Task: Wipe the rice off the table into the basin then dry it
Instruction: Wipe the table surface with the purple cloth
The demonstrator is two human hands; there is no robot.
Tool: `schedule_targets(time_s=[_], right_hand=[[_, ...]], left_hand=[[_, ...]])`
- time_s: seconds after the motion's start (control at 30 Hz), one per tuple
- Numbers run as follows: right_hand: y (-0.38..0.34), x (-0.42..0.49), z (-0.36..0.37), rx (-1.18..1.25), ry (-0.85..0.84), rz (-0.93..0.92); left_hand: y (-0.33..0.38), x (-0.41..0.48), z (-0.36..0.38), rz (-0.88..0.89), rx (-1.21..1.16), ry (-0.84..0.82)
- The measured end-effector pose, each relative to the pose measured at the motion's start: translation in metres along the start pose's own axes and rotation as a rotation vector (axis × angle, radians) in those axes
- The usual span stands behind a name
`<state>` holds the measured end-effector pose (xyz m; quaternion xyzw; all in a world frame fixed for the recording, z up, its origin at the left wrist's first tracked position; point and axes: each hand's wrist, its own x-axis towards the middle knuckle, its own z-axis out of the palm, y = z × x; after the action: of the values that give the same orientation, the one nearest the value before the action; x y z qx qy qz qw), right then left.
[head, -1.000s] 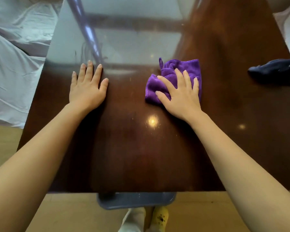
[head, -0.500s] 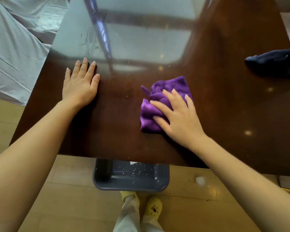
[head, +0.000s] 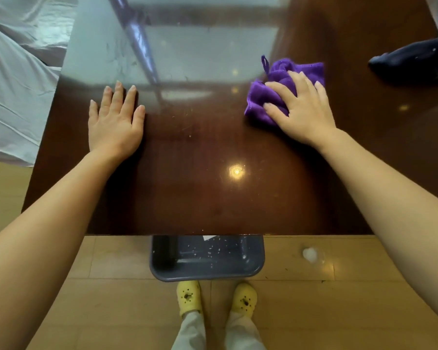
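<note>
Head view: the fingers (head: 292, 83) of the right hand (head: 301, 107) are spread and pressed flat onto the bunched purple cloth (head: 276, 89), pinning it to the far right of the desk (head: 200, 193). A wiping stroke appears to be in hand; a pull toward the near edge is called for next, where the basin (head: 208, 258), flecked with rice, sits on the floor. The left hand (head: 114, 122) is laid palm-down, fingers slightly apart, bracing. Both forearms are extended forward.
</note>
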<state>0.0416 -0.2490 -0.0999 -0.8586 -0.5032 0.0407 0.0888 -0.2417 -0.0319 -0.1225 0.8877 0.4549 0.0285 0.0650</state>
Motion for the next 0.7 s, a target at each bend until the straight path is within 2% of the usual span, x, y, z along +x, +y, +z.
schedule_targets(time_s=[0.17,0.27,0.4,0.53,0.7], right_hand=[[-0.027,-0.073,0.004,0.004,0.009,0.124],[-0.071,-0.123,0.013,0.018,0.011,0.175],[-0.140,-0.163,0.027,0.008,-0.023,0.154],[-0.161,-0.141,0.030,0.023,-0.025,0.108],[-0.140,-0.036,0.030,0.067,0.005,0.145]], left_hand=[[0.003,-0.002,-0.002,-0.005,-0.010,-0.001],[0.004,-0.003,-0.001,-0.006,-0.011,-0.002],[0.003,-0.002,-0.001,-0.003,-0.020,0.002],[0.003,-0.002,-0.002,0.002,-0.035,-0.009],[-0.001,0.000,-0.006,0.045,-0.069,-0.053]])
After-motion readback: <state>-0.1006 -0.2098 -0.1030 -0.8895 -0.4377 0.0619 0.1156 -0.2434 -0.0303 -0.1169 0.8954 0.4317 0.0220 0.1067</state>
